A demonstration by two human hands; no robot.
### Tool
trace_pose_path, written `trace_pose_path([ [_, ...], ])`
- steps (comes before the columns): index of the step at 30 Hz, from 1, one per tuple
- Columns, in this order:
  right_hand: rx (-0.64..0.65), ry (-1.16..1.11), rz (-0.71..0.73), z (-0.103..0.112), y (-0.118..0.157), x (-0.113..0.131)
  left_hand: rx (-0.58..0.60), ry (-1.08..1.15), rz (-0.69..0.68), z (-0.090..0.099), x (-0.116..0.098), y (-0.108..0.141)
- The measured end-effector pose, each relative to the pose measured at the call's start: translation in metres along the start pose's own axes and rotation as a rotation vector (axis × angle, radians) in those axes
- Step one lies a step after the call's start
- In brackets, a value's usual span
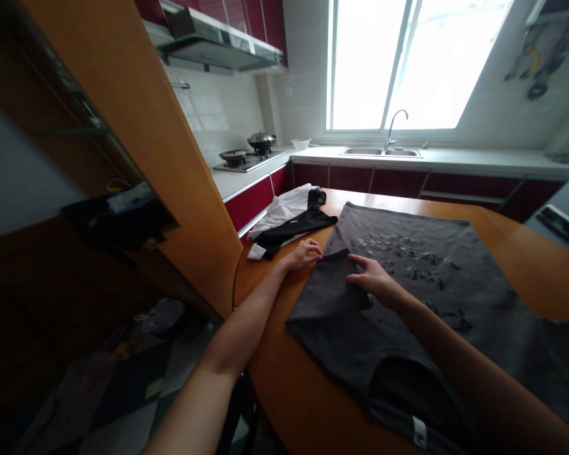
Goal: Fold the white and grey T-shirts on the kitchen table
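Observation:
A dark grey T-shirt point(408, 284) with dark lettering lies spread on the wooden table, its neck opening and white label towards me. Its near-left sleeve point(334, 287) is folded over onto the body. My left hand point(305, 254) pinches the fabric at the sleeve's far-left corner, fingers closed. My right hand point(370, 278) rests at the sleeve's right edge, thumb and fingers apart, touching the cloth.
A white and black garment point(294, 218) lies at the table's far-left edge. A wooden panel point(189, 158) stands left of the table point(284, 379). Beyond are a counter with a sink point(382, 151) and a stove point(251, 162) with pans.

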State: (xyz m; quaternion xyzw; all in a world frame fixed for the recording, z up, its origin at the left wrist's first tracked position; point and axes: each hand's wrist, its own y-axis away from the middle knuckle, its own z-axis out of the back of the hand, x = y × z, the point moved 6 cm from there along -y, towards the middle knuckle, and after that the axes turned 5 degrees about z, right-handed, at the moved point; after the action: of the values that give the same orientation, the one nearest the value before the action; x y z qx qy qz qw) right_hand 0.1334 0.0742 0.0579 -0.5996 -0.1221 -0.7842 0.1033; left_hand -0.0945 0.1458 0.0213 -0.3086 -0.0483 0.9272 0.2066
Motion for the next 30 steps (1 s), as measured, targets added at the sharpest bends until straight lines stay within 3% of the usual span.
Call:
trace_pose_path([
  [6, 0.008, 0.019, 0.035, -0.002, 0.001, 0.000, 0.011, -0.079, 0.066, -0.007, 0.010, -0.003],
  [14, 0.018, 0.004, 0.017, -0.005, 0.004, 0.002, 0.077, -0.198, 0.138, -0.009, 0.004, -0.002],
  [18, 0.015, 0.101, 0.031, -0.002, 0.001, 0.001, 0.086, -0.221, 0.162, -0.009, -0.001, -0.002],
  [26, -0.006, 0.532, 0.220, -0.005, -0.021, -0.033, -0.019, -0.193, 0.216, -0.009, -0.006, 0.003],
  [30, -0.009, 0.609, 0.258, -0.009, -0.021, -0.037, -0.141, -0.096, 0.165, 0.008, -0.020, 0.013],
])
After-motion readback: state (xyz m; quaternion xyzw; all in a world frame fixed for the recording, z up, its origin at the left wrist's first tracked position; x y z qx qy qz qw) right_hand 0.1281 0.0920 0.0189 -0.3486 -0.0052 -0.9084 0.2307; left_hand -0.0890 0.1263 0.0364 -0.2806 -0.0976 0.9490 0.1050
